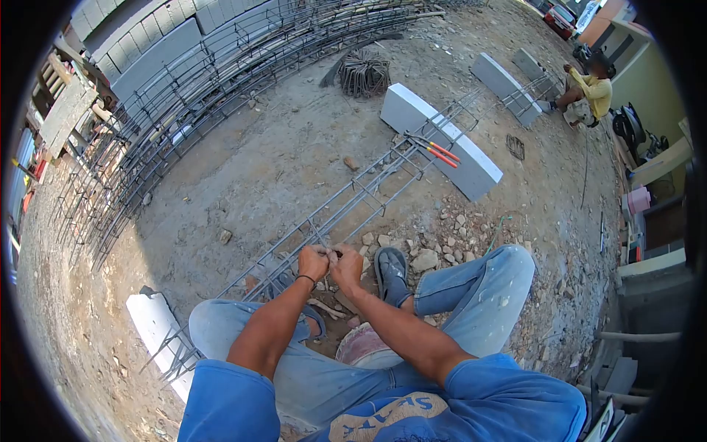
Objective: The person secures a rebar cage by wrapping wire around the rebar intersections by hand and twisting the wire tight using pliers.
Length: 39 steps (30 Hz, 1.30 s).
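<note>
My left hand (313, 264) and my right hand (345, 266) meet over the near part of a long steel rebar cage (361, 195). Both are closed, fingertips pinched together almost touching. Whatever is between them is too small or hidden to make out. A thin bar of the cage rises just beyond my fingers. The cage runs away from my knees and rests on a long pale block (442, 141). Pincers with orange-red handles (442, 153) lie across the cage at that block, out of reach of both closed hands.
Another pale block (158, 335) supports bars at left. Finished-looking rebar cages (213, 81) are piled by stacked grey blocks (155, 44). A bundle of bent steel rings (364, 74) stands behind. Stones (425, 260) litter the ground. A person in yellow (593, 92) sits at far right.
</note>
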{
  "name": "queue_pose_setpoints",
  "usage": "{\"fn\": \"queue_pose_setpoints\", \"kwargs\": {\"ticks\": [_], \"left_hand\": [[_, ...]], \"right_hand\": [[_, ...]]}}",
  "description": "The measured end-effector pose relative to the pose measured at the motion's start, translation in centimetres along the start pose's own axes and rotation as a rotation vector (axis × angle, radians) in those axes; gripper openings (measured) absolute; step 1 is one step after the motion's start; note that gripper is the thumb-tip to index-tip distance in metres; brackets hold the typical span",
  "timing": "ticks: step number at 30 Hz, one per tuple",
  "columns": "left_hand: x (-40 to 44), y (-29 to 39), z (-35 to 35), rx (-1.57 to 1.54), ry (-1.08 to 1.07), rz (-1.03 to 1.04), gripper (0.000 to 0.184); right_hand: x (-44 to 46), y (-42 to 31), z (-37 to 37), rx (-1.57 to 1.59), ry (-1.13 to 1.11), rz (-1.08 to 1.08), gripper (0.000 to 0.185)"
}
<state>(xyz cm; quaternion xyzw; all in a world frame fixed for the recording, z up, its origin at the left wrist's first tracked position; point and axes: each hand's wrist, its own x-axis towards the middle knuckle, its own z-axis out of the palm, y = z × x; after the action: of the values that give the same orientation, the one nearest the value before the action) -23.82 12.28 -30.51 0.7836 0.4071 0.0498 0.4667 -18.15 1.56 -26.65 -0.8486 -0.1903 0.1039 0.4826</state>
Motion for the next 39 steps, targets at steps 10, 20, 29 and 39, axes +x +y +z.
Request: {"fn": "queue_pose_setpoints", "kwargs": {"ticks": [10, 20, 29, 39], "left_hand": [[2.4, -1.7, -1.8, -0.576, -0.457, -0.164, 0.047], [4.5, -3.8, 1.1, -0.292, -0.279, -0.166, 0.037], [2.0, 0.5, -0.6, -0.007, -0.179, -0.121, 0.036], [2.8, 0.0, -0.9, -0.234, -0.308, -0.312, 0.036]], "right_hand": [[0.9, 2.0, -0.2, -0.012, -0.078, 0.013, 0.015], [-0.6, -0.4, -2.3, 0.124, -0.115, 0.008, 0.013], [1.5, 4.2, -0.9, 1.033, -0.138, 0.845, 0.015], [7.1, 6.4, -0.2, 0.565, -0.622, 1.12, 0.008]]}}
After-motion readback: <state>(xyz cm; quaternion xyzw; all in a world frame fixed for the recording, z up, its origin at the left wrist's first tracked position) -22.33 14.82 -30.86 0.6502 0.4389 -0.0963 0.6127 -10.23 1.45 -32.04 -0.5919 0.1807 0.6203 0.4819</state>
